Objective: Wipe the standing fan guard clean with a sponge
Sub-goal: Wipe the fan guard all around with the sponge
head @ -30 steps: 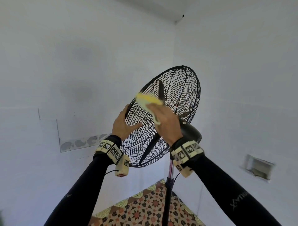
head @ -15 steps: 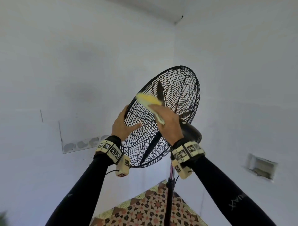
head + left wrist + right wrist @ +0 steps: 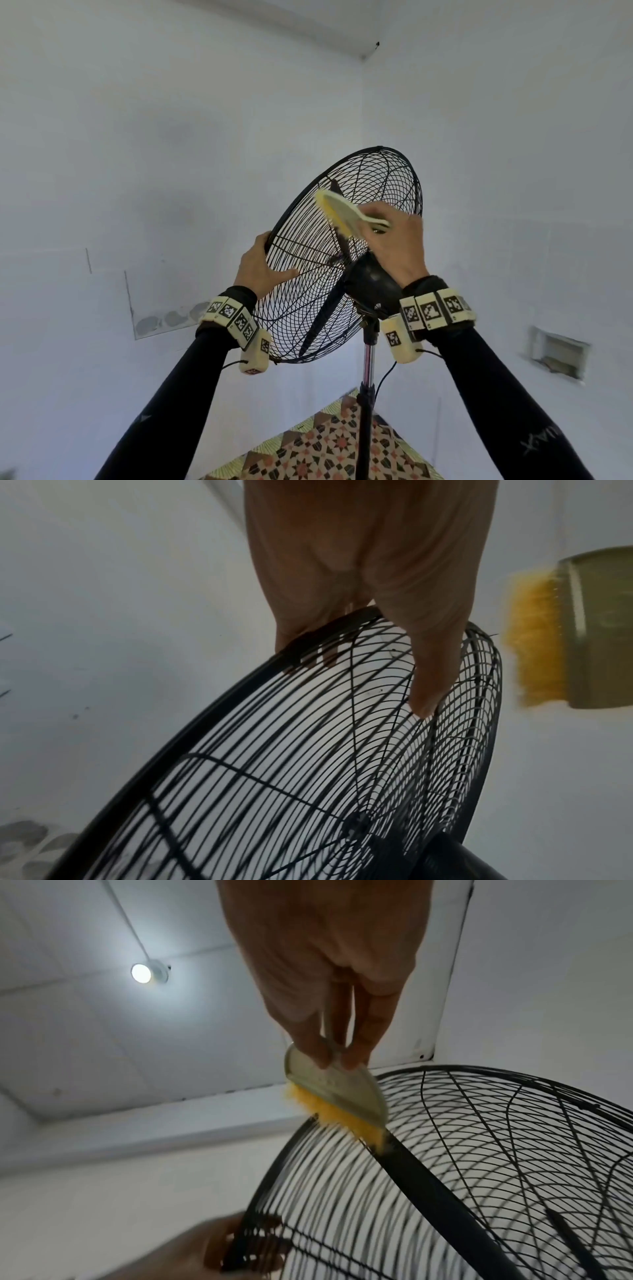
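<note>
The black wire fan guard [image 3: 383, 178] stands tilted on its pole at the middle of the head view, seen from behind. My left hand [image 3: 270, 260] grips the guard's left rim, thumb laid on the rear wires and fingers curled over the rim [image 3: 308, 639]. My right hand [image 3: 387, 233] pinches the sponge [image 3: 339, 210], a yellow scrubbing pad on a pale plastic back. The sponge's yellow face [image 3: 335, 1112] presses on the rear wires of the guard [image 3: 479, 1150] near a dark fan blade [image 3: 428, 1183]. My left hand [image 3: 192, 1253] shows low in the right wrist view.
The black motor housing [image 3: 371, 281] sits behind the guard, just below my right wrist, on a chrome pole [image 3: 368, 359]. White walls meet in a corner close behind the fan. A patterned tile floor [image 3: 325, 452] lies below. A ceiling lamp [image 3: 143, 973] shines overhead.
My right hand has moved right and slightly up with the sponge, which now lies flatter across the guard's rear wires. My left hand keeps its hold on the rim.
</note>
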`<act>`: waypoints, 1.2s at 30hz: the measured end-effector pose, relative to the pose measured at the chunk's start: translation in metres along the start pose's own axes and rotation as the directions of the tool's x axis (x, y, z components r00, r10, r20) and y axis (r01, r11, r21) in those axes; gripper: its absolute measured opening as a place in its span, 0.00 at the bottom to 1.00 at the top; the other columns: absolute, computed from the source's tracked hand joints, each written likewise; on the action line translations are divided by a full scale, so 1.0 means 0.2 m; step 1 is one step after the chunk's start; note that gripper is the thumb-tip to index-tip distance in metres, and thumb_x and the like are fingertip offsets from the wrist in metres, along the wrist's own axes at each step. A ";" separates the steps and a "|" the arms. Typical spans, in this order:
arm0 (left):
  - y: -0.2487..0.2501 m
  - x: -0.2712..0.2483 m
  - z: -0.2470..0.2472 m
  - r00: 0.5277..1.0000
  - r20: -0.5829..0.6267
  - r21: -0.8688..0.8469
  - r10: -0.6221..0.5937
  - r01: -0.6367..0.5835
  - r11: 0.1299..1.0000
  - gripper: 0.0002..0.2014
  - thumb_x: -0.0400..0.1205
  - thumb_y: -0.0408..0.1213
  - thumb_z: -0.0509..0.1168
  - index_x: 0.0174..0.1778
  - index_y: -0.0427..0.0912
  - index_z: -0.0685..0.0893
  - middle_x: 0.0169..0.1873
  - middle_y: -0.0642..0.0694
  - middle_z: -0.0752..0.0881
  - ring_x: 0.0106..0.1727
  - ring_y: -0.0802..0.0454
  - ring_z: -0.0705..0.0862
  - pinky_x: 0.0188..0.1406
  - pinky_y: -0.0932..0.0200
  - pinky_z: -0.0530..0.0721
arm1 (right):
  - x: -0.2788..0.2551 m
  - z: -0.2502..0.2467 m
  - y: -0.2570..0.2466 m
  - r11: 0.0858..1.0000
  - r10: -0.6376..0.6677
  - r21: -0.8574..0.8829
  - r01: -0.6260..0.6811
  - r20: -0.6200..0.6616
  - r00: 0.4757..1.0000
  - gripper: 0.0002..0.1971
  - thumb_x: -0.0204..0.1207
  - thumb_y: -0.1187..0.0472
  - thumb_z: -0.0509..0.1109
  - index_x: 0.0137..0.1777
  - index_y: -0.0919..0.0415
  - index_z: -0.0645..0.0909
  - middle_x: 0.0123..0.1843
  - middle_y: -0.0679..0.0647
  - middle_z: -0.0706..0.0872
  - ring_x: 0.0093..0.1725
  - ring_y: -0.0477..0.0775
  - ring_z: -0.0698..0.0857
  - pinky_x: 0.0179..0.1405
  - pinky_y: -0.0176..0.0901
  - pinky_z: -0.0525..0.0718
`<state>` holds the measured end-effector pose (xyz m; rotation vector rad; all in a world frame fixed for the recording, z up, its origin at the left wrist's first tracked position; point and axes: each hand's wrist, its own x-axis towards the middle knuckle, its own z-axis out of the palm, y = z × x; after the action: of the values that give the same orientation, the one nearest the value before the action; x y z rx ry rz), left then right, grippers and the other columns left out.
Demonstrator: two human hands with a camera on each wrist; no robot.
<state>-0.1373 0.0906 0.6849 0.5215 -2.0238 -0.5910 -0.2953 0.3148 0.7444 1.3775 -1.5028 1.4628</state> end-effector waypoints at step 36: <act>0.10 -0.04 0.03 0.993 0.021 0.129 -0.116 0.112 0.985 0.52 0.71 0.37 0.84 0.85 0.40 0.59 0.80 0.42 0.73 0.78 0.41 0.76 0.75 0.47 0.75 | -0.15 0.27 0.14 0.980 0.170 0.151 -0.131 -0.285 0.943 0.19 0.81 0.72 0.72 0.71 0.60 0.86 0.66 0.57 0.90 0.63 0.52 0.89 0.57 0.45 0.91</act>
<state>-0.1407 0.1119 0.6890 0.7136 -2.0782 -0.5418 -0.3011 0.2661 0.6965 1.0713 -1.3629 1.8022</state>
